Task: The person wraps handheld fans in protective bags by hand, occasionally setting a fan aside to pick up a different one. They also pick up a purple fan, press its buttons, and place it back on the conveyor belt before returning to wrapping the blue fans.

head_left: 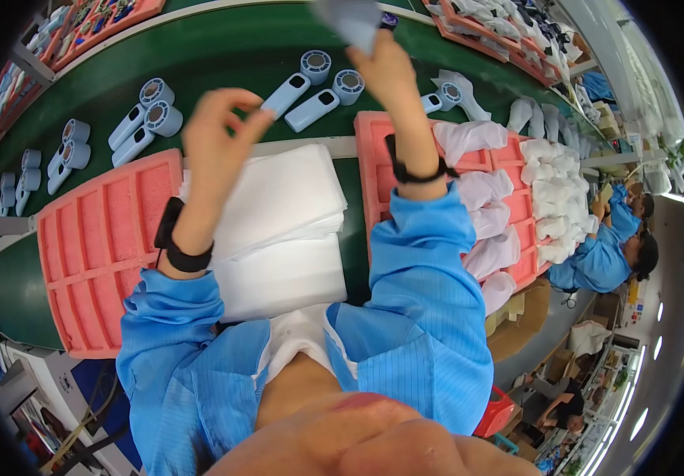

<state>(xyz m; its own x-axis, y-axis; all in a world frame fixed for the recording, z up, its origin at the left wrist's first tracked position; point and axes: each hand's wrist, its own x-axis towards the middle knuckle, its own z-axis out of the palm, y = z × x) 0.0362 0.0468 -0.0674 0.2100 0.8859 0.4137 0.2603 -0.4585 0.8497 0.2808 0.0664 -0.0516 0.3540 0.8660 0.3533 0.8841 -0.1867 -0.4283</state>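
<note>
My right hand [389,70] is raised over the green conveyor belt [223,55], shut on a pale grey-white pouch [348,17] that runs off the top edge; a small dark part [390,20] shows beside it. My left hand [219,135] is lifted above the stack of white foam pouches [286,206], its fingers curled and apart, with nothing visible in them. Both wrists wear black bands. Light-blue handheld fans [314,107] lie on the belt just beyond my hands.
A pink foam tray [96,238] with bare compartments lies at my left. Another pink tray [373,151] at my right holds white-wrapped items [492,254]. More fans [147,119] lie on the belt at left. Other workers in blue coats [603,254] sit at far right.
</note>
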